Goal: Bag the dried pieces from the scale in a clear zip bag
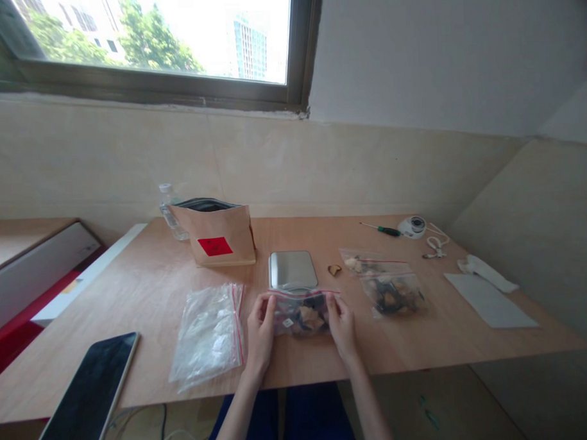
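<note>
Between my two hands is a clear zip bag (301, 317) with a red strip along its top, holding brown and dark dried pieces and a small white packet. My left hand (262, 322) pinches its upper left corner, thumb on the near side. At the upper right corner, my right hand (341, 322) grips it the same way. Just behind the bag lies a flat silver scale (292, 269). A single brown dried piece (334, 270) rests to the right of the scale. Left of my hands is a stack of clear zip bags (208, 335) with red strips.
A brown paper pouch (221, 238) stands open at the back left, a plastic bottle (170, 211) behind it. Filled zip bags (392, 295) lie to the right. Farther right are a screwdriver (387, 231), a white camera (412, 227) and white paper (489, 301). A tablet (90, 387) overhangs the front left edge.
</note>
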Tool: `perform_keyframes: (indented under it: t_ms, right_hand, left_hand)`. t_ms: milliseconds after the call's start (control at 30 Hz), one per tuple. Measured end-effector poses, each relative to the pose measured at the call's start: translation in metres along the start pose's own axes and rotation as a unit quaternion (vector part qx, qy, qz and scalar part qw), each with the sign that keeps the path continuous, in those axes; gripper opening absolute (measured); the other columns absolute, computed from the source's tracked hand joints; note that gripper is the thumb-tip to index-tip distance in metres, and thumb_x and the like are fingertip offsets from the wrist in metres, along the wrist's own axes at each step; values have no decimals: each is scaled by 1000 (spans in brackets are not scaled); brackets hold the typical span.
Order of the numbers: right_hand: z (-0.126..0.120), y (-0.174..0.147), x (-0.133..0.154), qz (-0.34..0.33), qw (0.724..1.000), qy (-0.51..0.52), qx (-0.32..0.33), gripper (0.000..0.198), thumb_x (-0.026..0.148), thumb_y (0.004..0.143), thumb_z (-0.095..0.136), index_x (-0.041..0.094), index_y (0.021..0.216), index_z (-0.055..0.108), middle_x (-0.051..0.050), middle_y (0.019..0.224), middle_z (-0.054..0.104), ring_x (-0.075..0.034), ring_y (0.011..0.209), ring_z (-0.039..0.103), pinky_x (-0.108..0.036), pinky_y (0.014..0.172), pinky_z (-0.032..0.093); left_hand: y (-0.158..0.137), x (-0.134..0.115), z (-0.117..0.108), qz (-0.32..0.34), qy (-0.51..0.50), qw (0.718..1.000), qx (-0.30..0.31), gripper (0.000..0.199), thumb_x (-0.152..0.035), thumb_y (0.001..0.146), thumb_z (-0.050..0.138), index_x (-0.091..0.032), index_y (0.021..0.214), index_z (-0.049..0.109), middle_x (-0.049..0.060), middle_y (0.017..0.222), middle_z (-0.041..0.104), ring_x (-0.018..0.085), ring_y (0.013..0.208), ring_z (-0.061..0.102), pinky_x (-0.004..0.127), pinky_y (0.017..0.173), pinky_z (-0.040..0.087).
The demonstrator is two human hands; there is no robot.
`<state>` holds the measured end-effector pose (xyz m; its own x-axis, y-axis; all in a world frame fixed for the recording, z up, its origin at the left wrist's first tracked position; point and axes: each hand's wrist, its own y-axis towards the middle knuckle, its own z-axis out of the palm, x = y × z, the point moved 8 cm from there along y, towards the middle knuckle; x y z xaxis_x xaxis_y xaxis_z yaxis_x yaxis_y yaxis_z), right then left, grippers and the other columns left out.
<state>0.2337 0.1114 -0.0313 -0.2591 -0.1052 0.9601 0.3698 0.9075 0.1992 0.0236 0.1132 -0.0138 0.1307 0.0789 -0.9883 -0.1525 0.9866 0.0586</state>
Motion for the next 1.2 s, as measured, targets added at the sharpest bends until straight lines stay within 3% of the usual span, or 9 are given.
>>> perform_keyframes:
  t_ms: [200, 333, 400, 500, 633, 767, 933, 1067, 1200]
  right_hand:
    - [0, 8, 8, -22, 999, 3, -34, 52, 59, 82, 46, 13, 81, 71, -12, 76, 71, -24, 71, 66, -32, 64, 51]
    - [17, 7, 35, -91, 994, 3, 59, 45, 54, 85, 45, 18, 84, 71, -10, 85, 72, -24, 83, 65, -34, 77, 51]
    - [18, 5, 43, -109, 992, 1, 65, 45, 52, 88, 42, 18, 87, 71, -9, 89, 71, -24, 88, 64, -35, 80, 49]
    - [14, 4, 37, -85, 995, -2, 42, 50, 54, 88, 39, 16, 87, 71, -10, 83, 71, -23, 78, 65, -32, 72, 51]
    - [4, 3, 11, -17, 999, 3, -28, 60, 61, 85, 37, 12, 78, 70, -11, 69, 70, -22, 61, 63, -30, 56, 49]
    - [6, 2, 2, -22, 1000, 12, -5, 55, 61, 83, 42, 14, 76, 70, -11, 69, 70, -24, 64, 64, -31, 57, 50]
    - [1, 1, 0, -8, 1000, 18, -12, 50, 59, 81, 48, 14, 77, 68, -8, 62, 68, -20, 55, 61, -28, 51, 48]
    - [3, 1, 4, -24, 999, 21, 9, 46, 56, 82, 49, 14, 81, 68, -8, 69, 69, -19, 58, 61, -26, 52, 48]
    - [5, -1, 1, -20, 1000, 4, 12, 47, 56, 85, 43, 15, 90, 66, -9, 76, 70, -17, 57, 59, -26, 52, 48]
  left_hand:
    - [-3, 7, 1, -21, -30, 999, -5, 32, -47, 81, 54, -18, 93, 59, 4, 86, 67, 16, 66, 65, 24, 54, 51]
    - [-6, 7, -1, -3, -8, 1000, -3, 32, -46, 80, 56, -17, 94, 61, 6, 84, 69, 20, 72, 66, 27, 58, 53]
    - [-6, 4, -4, 27, 8, 999, -15, 28, -44, 80, 57, -17, 88, 62, 6, 84, 69, 21, 79, 66, 29, 67, 53]
    - [-5, 1, -12, 45, 15, 997, -53, 26, -43, 80, 56, -18, 84, 62, 5, 84, 67, 20, 82, 64, 29, 72, 52]
    - [-3, 5, -18, 5, 3, 997, -81, 28, -46, 79, 57, -18, 81, 60, 1, 76, 62, 16, 69, 62, 23, 59, 50]
    - [0, 7, -19, -7, -5, 997, -79, 31, -48, 77, 58, -17, 80, 60, 0, 72, 61, 13, 61, 58, 21, 53, 47]
    - [3, 11, -15, -6, 2, 999, -46, 35, -48, 75, 60, -15, 85, 66, 4, 78, 66, 16, 68, 60, 22, 57, 47]
    - [2, 10, -18, -4, 0, 998, -60, 35, -46, 75, 62, -16, 92, 66, 5, 87, 68, 16, 73, 61, 22, 59, 47]
    - [0, 8, -21, 6, -12, 997, -70, 30, -44, 76, 62, -16, 88, 66, 5, 88, 68, 16, 76, 63, 22, 62, 49]
